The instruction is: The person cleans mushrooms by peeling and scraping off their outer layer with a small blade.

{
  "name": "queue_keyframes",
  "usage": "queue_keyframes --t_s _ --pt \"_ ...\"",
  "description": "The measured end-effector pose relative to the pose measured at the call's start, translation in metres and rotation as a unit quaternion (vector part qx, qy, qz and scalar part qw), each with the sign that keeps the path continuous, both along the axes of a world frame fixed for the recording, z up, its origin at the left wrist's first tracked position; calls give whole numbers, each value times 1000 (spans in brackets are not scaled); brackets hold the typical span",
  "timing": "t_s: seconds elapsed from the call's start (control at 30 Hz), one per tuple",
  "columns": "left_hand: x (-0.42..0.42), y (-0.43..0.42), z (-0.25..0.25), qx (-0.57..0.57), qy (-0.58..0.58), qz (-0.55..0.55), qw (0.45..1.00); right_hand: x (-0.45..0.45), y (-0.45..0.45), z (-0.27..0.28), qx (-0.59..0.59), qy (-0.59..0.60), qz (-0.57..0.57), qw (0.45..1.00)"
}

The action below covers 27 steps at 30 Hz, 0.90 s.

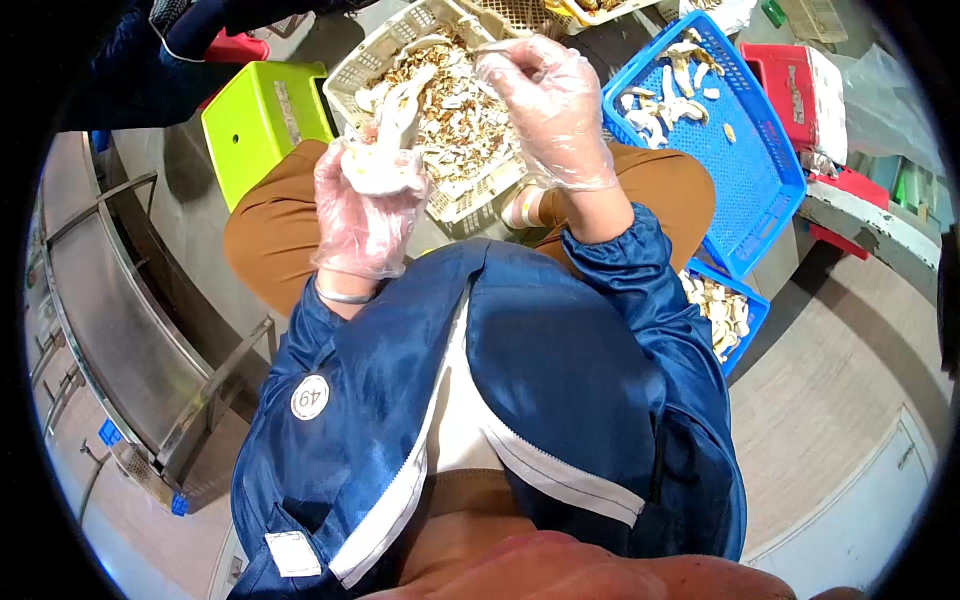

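The mushroom (pixel 398 115) is in the left grip (pixel 368 222), a gloved hand closed around its lower, wider end. Its broad pale part sits across the fingers, near the fingertips, and its longer part projects beyond them, tilted up and away from the wearer. The palm lies on the wearer's side of the mushroom, and the projecting part stands out over a cream crate (pixel 344 86) full of brown and white pieces (pixel 462 120).

The right grip (pixel 555 110), also gloved, is raised over the right side of that crate, well apart from the mushroom. Its thumb and forefinger are bent toward each other with their tips close together; whether something small is pinched there I cannot tell.

To the right of the right grip stands a blue crate (pixel 745 205), with pale mushroom slices (pixel 682 108) gathered toward its far end. Nearer the wearer, a smaller blue crate (pixel 757 308) holds more cut pieces (pixel 722 312). A green stool (pixel 250 135) stands left of the cream crate.
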<state>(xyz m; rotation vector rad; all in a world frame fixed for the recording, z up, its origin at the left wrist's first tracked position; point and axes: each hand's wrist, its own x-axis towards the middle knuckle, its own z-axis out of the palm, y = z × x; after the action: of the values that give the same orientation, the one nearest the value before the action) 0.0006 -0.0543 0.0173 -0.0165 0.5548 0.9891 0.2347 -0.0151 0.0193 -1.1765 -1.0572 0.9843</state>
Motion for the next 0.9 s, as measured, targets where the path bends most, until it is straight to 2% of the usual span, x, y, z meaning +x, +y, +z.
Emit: queue_keyframes --t_s 0.07,0.13,0.17,0.2,0.23,0.37,0.47,0.5,0.7,0.8,0.83,0.9 --pt "0 6 7 -63 -92 -14 994 10 -7 6 -33 -68 37 996" --pt "5 5 12 -94 -139 -14 986 3 -6 0 90 -73 101 988" --pt "8 5 17 -104 -158 -17 982 0 -12 7 43 -27 147 988" --pt "10 6 19 -111 -177 -21 978 1 -9 6 107 -87 142 980" --pt "1 4 6 -111 -165 -21 980 1 -9 8 98 -83 152 980" --pt "5 1 16 -63 -77 -45 994 11 -9 14 60 -74 191 977" --pt "3 -1 12 -56 -73 -40 995 15 -6 9 77 -47 202 975" --pt "3 0 10 -39 -119 -56 991 17 -5 10 103 -64 203 972" --pt "10 0 14 -46 -112 -60 991 4 -5 -8 83 -19 147 985" --pt "11 0 11 -84 -133 -55 986 1 -9 -5 63 -99 84 990" --pt "11 1 11 -95 -105 -54 988 0 -10 -2 87 -114 56 988" --pt "8 2 8 -102 -164 -70 979 5 -6 2 118 -178 -4 977"
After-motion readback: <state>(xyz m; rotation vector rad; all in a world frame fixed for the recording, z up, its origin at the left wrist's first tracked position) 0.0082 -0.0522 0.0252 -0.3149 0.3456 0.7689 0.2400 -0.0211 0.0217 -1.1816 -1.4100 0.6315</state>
